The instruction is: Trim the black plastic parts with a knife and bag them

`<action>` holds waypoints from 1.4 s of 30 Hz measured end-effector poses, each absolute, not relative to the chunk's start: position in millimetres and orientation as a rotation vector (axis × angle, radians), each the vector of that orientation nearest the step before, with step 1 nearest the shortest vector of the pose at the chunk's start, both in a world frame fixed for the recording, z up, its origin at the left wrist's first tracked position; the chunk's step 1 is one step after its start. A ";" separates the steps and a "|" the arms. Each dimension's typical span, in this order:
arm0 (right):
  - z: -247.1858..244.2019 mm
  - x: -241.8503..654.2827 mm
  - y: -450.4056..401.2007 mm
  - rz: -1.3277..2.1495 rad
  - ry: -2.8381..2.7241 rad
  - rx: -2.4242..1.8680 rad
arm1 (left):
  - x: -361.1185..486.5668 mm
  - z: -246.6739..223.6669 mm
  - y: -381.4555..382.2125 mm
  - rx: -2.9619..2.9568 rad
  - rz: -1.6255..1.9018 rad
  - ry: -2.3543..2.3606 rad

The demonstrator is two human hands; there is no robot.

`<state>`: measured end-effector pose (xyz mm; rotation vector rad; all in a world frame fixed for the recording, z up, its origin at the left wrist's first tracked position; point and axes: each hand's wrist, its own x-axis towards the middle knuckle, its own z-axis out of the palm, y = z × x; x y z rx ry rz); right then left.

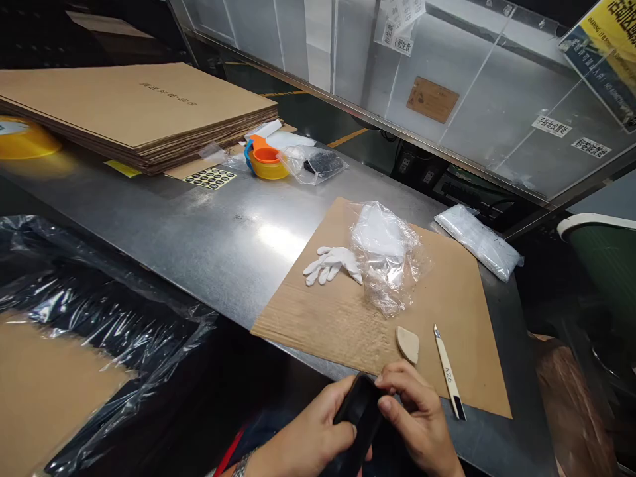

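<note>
A black, hollow-looking object is held at the bottom of the view, over the table's front edge. My left hand is wrapped round its left side, thumb on top. The fingers of my right hand are bent, and thumb and forefinger pinch its upper right edge. Just beyond my right hand, a beige wedge-shaped piece lies on a cardboard sheet. A cutter knife marked A26 is to the right of it. Farther back rest a white glove and a clear plastic bag with white contents.
The metal table bears stacked cardboard, yellow tape, an orange tape dispenser, a round-label sheet and a wrapped white packet. Black plastic film lies at the left. A translucent panel stands behind.
</note>
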<state>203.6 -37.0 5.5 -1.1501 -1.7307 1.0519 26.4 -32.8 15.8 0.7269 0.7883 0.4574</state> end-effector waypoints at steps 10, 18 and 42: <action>0.0 204.9 -37.3 1.092 -1.697 -1.139 | 26.6 9.4 -32.1 0.698 0.415 0.777; -9.6 205.2 -42.5 1.100 -1.530 -1.223 | 29.0 2.6 -31.1 0.542 0.399 0.766; -11.4 167.3 -80.5 1.351 -1.378 -1.683 | 21.6 -1.4 1.2 0.008 0.990 0.876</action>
